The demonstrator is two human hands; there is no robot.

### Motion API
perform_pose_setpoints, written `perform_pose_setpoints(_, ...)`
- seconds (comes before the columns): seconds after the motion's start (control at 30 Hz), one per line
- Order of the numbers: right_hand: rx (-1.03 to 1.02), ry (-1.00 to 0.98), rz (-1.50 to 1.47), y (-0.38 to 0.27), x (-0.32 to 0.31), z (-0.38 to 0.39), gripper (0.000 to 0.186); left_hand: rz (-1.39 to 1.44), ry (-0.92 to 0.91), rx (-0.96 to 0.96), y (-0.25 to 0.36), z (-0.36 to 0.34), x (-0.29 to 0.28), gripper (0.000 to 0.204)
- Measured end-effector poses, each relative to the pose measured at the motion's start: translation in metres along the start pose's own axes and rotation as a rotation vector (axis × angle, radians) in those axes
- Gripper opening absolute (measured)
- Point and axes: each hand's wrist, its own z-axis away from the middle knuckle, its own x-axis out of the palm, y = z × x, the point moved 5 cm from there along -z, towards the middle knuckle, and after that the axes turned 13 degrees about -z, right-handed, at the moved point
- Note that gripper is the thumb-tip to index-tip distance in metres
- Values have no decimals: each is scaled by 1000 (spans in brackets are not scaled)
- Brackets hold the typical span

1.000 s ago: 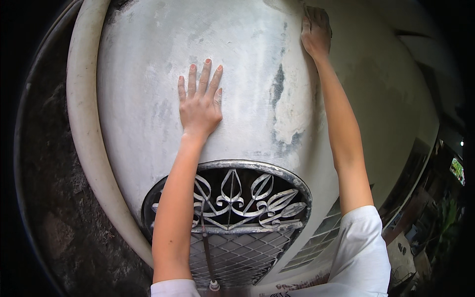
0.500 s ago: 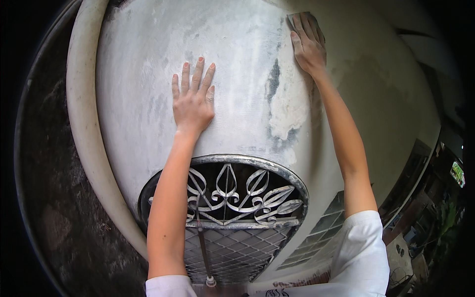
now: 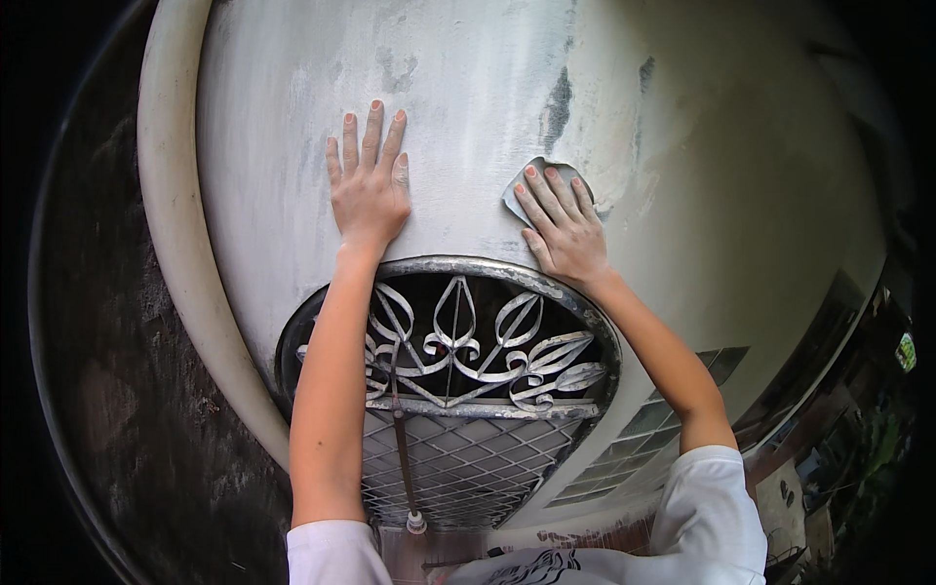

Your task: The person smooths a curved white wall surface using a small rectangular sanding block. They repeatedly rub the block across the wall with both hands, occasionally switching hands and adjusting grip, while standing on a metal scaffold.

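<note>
My left hand (image 3: pixel 369 180) lies with fingers spread on the whitish plastered wall (image 3: pixel 448 117), above the arched opening, holding nothing. My right hand (image 3: pixel 567 229) presses a thin blue-grey sheet (image 3: pixel 517 207), perhaps sandpaper, flat against the wall just right of the middle, beside dark, patchy streaks (image 3: pixel 558 107). Its fingers lie over the sheet, and both hands are dusted pale. Just below the hands is a metal arched grille (image 3: pixel 458 370) with scrolled leaf shapes and a diamond mesh (image 3: pixel 468 458).
A cream pipe (image 3: pixel 171 195) runs down at the left, beside a dark rough wall (image 3: pixel 97 370). A thin rod with a white end fitting (image 3: pixel 416 524) hangs over the mesh. A gridded window (image 3: pixel 634 448) and some plants (image 3: pixel 877 458) show at the right.
My right hand has moved down and left with the sheet, from the upper right to just above the arch. My left hand stays spread on the wall. The view has shifted slightly.
</note>
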Motion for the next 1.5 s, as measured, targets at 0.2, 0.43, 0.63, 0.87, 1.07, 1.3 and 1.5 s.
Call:
perform_pose_setpoints(0.2, 13, 47, 19, 40, -21, 15, 55, 14, -31, -18, -26, 48, 2, 56)
perform_pose_setpoints(0.43, 32, 100, 41, 23, -12, 26, 53, 7, 21, 33, -48, 85, 0, 53)
perform_pose_setpoints(0.63, 93, 71, 3, -27, 18, 11, 57, -14, -18, 119, -69, 104, 0, 52)
perform_pose_setpoints(0.87, 41, 97, -72, -107, 62, -76, 57, 21, -81, 158, -74, 109, 5, 55)
perform_pose_setpoints(1.07, 7, 197, -74, -139, 75, -176, 55, 63, -170, 255, -110, 141, 6, 63)
perform_pose_setpoints(1.3, -106, 262, 239, -99, 61, -313, 54, 78, -68, 228, -155, 176, 4, 59)
perform_pose_setpoints(1.5, 125, 489, 112, -48, 26, -398, 49, 74, -42, 204, -157, 179, 7, 57)
